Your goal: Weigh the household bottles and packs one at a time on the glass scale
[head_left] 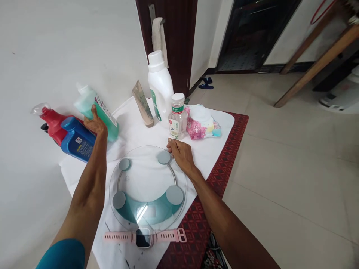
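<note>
My left hand [96, 121] is closed around a bottle of green liquid [105, 116], which tilts to the left at the far left of the white cloth. Beside it lean a blue bottle [78, 140] and a red spray bottle [54, 125]. My right hand [182, 154], its fingers curled together, rests at the far right rim of a round glass bathroom scale [148, 209]; no object shows in it. Just beyond its fingertips stands a clear jar with a white lid [177, 117]. A pink-strapped smartwatch [144, 238] lies at the scale's near edge.
A white detergent bottle [161, 87] and a brown tube [143, 104] stand behind the scale. A pink soft pack [200, 127] lies right of the jar. White cloth [123, 145] covers part of the red patterned tabletop [196, 224]. A wall borders the left side.
</note>
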Action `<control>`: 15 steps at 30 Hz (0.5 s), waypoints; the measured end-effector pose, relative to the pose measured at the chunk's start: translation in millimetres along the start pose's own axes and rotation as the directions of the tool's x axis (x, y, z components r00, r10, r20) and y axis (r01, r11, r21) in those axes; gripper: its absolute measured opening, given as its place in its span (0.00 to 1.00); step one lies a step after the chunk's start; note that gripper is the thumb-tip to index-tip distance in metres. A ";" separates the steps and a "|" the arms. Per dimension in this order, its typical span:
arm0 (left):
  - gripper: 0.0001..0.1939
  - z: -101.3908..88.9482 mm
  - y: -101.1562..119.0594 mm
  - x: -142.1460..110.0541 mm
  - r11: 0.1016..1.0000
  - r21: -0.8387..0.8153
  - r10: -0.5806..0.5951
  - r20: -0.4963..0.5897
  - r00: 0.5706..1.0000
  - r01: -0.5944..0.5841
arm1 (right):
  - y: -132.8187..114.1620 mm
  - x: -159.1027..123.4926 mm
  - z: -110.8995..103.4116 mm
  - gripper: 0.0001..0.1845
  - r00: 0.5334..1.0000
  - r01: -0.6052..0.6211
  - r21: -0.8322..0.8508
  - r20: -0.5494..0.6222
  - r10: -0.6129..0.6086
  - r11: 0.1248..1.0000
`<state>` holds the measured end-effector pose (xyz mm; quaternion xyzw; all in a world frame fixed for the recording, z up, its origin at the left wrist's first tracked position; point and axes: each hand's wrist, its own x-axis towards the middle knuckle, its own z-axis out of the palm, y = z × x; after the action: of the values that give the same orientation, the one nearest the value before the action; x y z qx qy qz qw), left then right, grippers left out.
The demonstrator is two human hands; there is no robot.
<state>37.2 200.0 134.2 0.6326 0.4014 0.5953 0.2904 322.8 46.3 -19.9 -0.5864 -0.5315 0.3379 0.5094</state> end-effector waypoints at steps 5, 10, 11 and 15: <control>0.39 5.3 -0.6 -1.8 0.996 0.084 0.018 -0.031 0.999 -0.015 | 0.2 0.4 0.6 0.37 1.000 -0.005 0.011 0.012 0.004 1.000; 0.44 7.8 -22.8 -19.5 0.957 0.286 0.048 -0.341 0.939 0.054 | -1.0 0.5 0.8 0.29 1.000 -0.005 0.005 0.019 0.005 1.000; 0.48 12.6 -26.9 -29.6 0.930 0.360 0.082 -0.392 0.916 0.071 | -1.4 0.7 0.7 0.29 1.000 -0.010 -0.001 0.022 0.010 1.000; 0.68 53.4 -34.4 -59.3 0.841 0.541 0.150 -0.234 0.960 0.000 | -2.1 1.2 0.7 0.28 0.999 -0.025 -0.011 0.020 0.025 1.000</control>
<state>86.1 172.8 67.7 0.6175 0.5615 0.5504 0.0217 321.8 47.4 -18.0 -0.5924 -0.5310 0.3471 0.4967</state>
